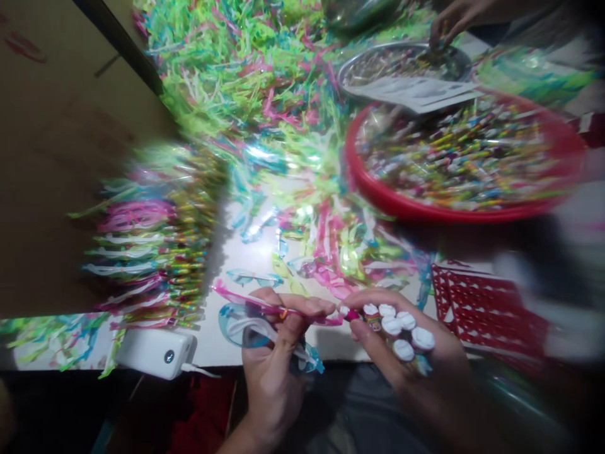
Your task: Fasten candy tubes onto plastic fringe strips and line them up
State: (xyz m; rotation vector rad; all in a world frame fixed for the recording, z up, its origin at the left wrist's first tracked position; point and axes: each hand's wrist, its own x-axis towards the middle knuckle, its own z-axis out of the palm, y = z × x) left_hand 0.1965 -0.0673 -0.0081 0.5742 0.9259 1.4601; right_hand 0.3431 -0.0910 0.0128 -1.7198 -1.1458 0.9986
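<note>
My left hand (278, 353) is closed on a pair of pink plastic toy glasses (246, 301), and a translucent blue pair (236, 325) with white parts hangs in the same hand. In my right hand (425, 334) lie several small tubes with white caps (404, 328). Its thumb and forefinger pinch one tube with a magenta part (350, 313), whose white end meets the tip of the pink piece at my left fingers. Whether the two are joined, I cannot tell. Another blue pair of glasses (254, 277) rests on the white table just beyond my left hand.
Loose colourful plastic pieces (246, 75) cover the back. A red basin (472, 214) of small tubes stands at right, behind it a metal bowl (350, 69) with another person's hand (460, 22). At left are a cardboard box (70, 157), rowed pieces (142, 252) and a white power bank (146, 353).
</note>
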